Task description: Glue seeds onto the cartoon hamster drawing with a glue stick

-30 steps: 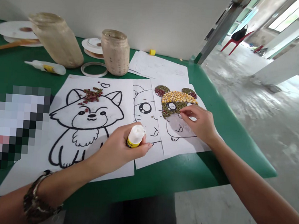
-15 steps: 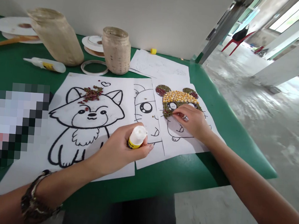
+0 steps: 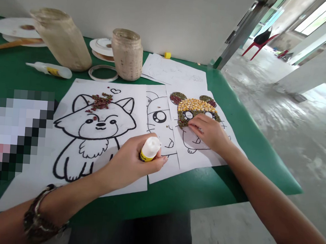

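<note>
My left hand [image 3: 133, 164] is wrapped round a glue bottle [image 3: 150, 149] with a white top and a yellow label, held above the sheets. On the right-hand drawing of a hamster-like animal [image 3: 197, 142], my right hand [image 3: 209, 131] has its fingertips pinched at the green beans [image 3: 183, 123] on the left cheek. Whatever sits between those fingertips is too small to name. Yellow corn kernels [image 3: 197, 105] cover the forehead, and red and green beans fill the ears. A small pile of red and green beans [image 3: 101, 101] lies on the fox-like drawing [image 3: 101, 132] at left.
Behind the drawings stand two dusty jars [image 3: 127, 56] [image 3: 62, 42], a roll of tape [image 3: 103, 73], a white spool [image 3: 101, 47] and a second glue bottle [image 3: 51, 69] lying down. More paper [image 3: 174, 70] and a yellow cap [image 3: 167, 55] are at the back. The green table [image 3: 271, 174] ends at right.
Almost nothing differs. My right fingertips stay at the cheek with a slight shift of the fingers, and my left hand keeps the glue bottle in the same place.
</note>
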Tool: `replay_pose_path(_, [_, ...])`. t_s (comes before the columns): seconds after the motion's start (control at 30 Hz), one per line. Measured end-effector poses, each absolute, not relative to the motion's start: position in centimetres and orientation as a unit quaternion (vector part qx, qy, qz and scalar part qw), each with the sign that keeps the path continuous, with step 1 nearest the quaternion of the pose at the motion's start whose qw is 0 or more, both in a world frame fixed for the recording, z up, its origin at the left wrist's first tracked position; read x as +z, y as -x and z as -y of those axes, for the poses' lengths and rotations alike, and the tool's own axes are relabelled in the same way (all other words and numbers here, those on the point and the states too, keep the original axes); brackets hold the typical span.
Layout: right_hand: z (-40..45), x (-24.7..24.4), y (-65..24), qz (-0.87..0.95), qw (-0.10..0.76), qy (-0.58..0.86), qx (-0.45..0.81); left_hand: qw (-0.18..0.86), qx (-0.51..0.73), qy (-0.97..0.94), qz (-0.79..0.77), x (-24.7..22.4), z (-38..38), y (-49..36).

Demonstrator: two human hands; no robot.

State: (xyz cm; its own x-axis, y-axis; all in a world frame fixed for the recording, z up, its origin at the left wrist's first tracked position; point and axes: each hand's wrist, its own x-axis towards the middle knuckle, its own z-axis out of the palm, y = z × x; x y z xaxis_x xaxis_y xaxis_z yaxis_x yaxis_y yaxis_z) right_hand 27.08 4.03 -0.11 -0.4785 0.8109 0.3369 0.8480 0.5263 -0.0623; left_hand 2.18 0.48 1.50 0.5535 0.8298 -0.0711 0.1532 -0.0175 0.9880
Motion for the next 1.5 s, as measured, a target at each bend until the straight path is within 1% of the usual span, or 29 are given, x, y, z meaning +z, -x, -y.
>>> replay_pose_path(0.17, [-3.9,-0.2,-27.2,0.863,0.151,0.479,-0.057,0.590,0.287,-0.655,-0.374,1.5,-0.5,-2.1])
replay_pose_path(0.27, [-3.6,0.1,-27.1,0.854,0.158,0.493,-0.046,0.589,0.290,-0.657,-0.371,1.5,-0.5,-2.1])
replay_pose_path(0.47, [-3.0,1.3,-26.8,0.774,0.174,0.608,-0.022,0.588,0.291,-0.656,-0.373,1.6,-0.3,-1.9])
replay_pose_path(0.6, [-2.9,1.9,-26.7,0.776,0.212,0.591,-0.061,0.592,0.290,-0.655,-0.369,1.5,-0.4,-2.1])
replay_pose_path(0.7, [-3.1,2.4,-26.3,0.757,0.263,0.594,-0.065,0.598,0.292,-0.653,-0.361,1.6,-0.5,-2.2])
replay_pose_path(0.77, [-3.4,2.9,-25.9,0.734,0.308,0.604,-0.032,0.599,0.295,-0.652,-0.359,1.6,-0.5,-2.2])
replay_pose_path(0.87, [-3.9,3.6,-24.7,0.720,0.350,0.594,0.081,0.600,0.301,-0.652,-0.353,1.6,-0.5,-2.0])
replay_pose_path(0.93, [-4.4,4.1,-23.4,0.718,0.346,0.582,0.161,0.601,0.303,-0.653,-0.348,1.6,-0.4,-1.9])
replay_pose_path(1.0, [-4.9,4.4,-21.8,0.717,0.335,0.573,0.212,0.600,0.303,-0.657,-0.341,1.6,-0.4,-1.9])
replay_pose_path(1.13, [-6.3,4.6,-18.1,0.742,0.322,0.525,0.263,0.592,0.312,-0.671,-0.321,1.6,-0.5,-1.8])
replay_pose_path(1.23, [-8.0,4.3,-15.4,0.774,0.309,0.486,0.265,0.587,0.321,-0.676,-0.309,1.6,-0.5,-1.8])
replay_pose_path(1.33, [-10.1,3.5,-13.0,0.806,0.302,0.451,0.237,0.588,0.331,-0.675,-0.298,1.7,-0.4,-1.7])
replay_pose_path(1.4, [-11.6,2.7,-11.6,0.805,0.304,0.454,0.231,0.587,0.339,-0.674,-0.292,1.8,-0.4,-1.6])
replay_pose_path(1.5, [-13.7,1.4,-10.0,0.824,0.289,0.450,0.187,0.589,0.361,-0.662,-0.292,1.9,-0.6,-1.6])
